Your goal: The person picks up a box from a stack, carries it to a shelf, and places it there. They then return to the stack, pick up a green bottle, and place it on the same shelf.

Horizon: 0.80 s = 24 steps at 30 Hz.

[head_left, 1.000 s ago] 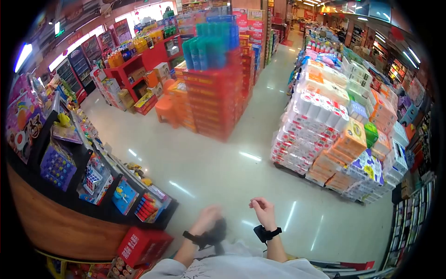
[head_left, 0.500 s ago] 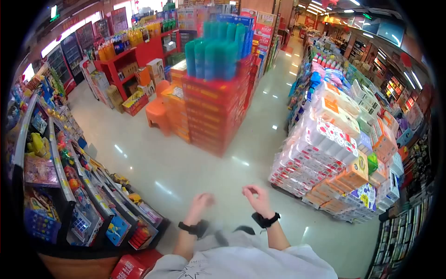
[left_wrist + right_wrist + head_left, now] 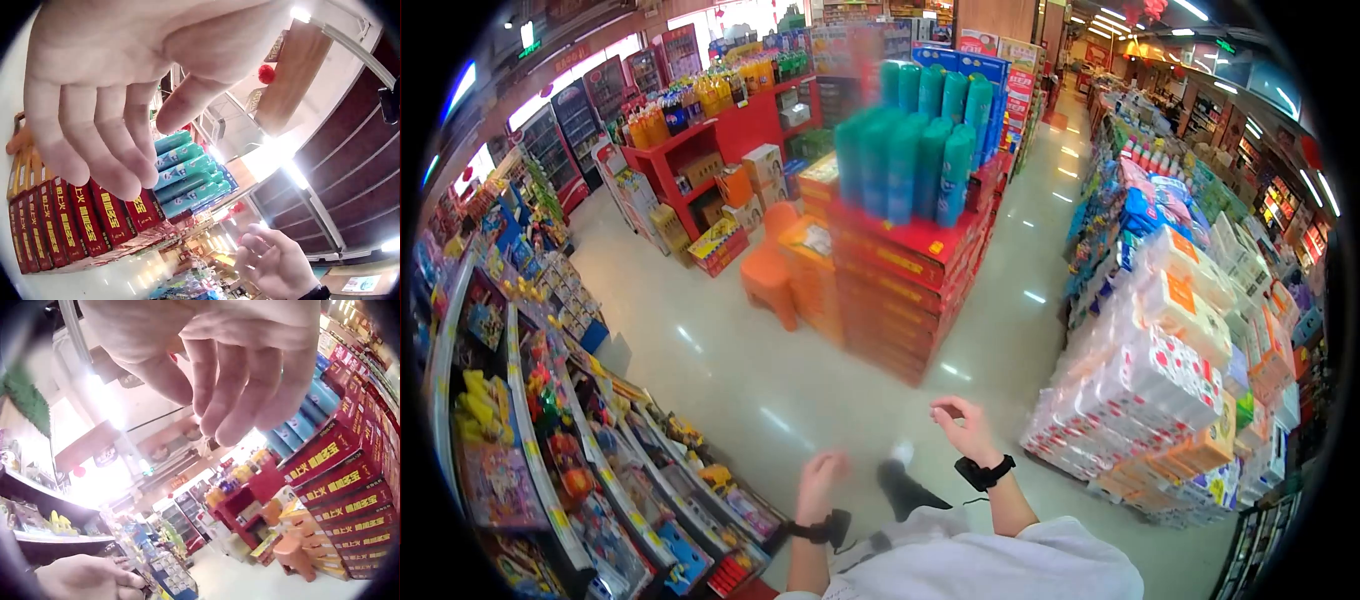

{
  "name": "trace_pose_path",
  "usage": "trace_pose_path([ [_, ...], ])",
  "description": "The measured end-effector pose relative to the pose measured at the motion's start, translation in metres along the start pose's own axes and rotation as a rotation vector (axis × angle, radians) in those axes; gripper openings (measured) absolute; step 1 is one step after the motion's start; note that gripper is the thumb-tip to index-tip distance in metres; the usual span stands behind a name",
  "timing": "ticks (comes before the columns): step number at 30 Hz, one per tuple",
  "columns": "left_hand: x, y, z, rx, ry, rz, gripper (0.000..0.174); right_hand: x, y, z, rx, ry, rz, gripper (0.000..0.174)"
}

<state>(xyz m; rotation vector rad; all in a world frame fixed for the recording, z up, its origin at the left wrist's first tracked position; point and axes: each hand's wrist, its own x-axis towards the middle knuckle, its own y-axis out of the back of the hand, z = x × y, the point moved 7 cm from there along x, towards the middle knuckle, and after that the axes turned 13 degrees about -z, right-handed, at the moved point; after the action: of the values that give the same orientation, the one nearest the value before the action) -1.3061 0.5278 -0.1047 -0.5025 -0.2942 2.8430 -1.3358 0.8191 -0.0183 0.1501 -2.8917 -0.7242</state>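
Both hands hang in the air in front of the body, apart and holding nothing. The left hand is slightly blurred in the head view; in the left wrist view its fingers are loosely bent. The right hand, level with it on the right, has relaxed, bent fingers in the right wrist view. Beyond them rises a stack of red boxes topped with teal cans. Neither hand touches it.
An orange stool stands left of the stack. Toy shelves curve along the left. Wrapped paper packs are piled at the right. Pale shiny floor lies between them, and an aisle runs back on the right.
The red stack appears larger and closer, the paper packs have shifted right, and more of the toy shelves shows. A foot has come into view. The hands remain raised and hold nothing.
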Motion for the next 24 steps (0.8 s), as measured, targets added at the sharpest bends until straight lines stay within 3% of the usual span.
trace_pose_path([
  [5, 0.083, 0.031, 0.043, 0.026, 0.033, 0.083, 0.021, 0.127, 0.021, 0.026, 0.088, 0.019, 0.052, 0.013],
  [9, 0.164, 0.060, 0.086, -0.047, -0.056, 0.115, 0.025, 0.217, 0.064, -0.008, -0.013, 0.219, 0.175, 0.013],
  [14, 0.248, 0.057, 0.139, -0.006, -0.083, 0.128, 0.024, 0.286, 0.099, -0.023, 0.040, 0.271, 0.246, 0.012],
  [19, 0.345, 0.039, 0.147, -0.027, -0.022, -0.043, 0.024, 0.347, 0.114, -0.026, 0.143, 0.229, 0.161, 0.020],
  [22, 0.405, 0.041, 0.135, 0.006, 0.033, -0.135, 0.025, 0.389, 0.125, -0.043, 0.028, 0.373, 0.256, 0.023],
  [24, 0.447, 0.025, 0.150, 0.058, 0.047, -0.233, 0.026, 0.414, 0.138, -0.050, -0.043, 0.361, 0.349, 0.028],
])
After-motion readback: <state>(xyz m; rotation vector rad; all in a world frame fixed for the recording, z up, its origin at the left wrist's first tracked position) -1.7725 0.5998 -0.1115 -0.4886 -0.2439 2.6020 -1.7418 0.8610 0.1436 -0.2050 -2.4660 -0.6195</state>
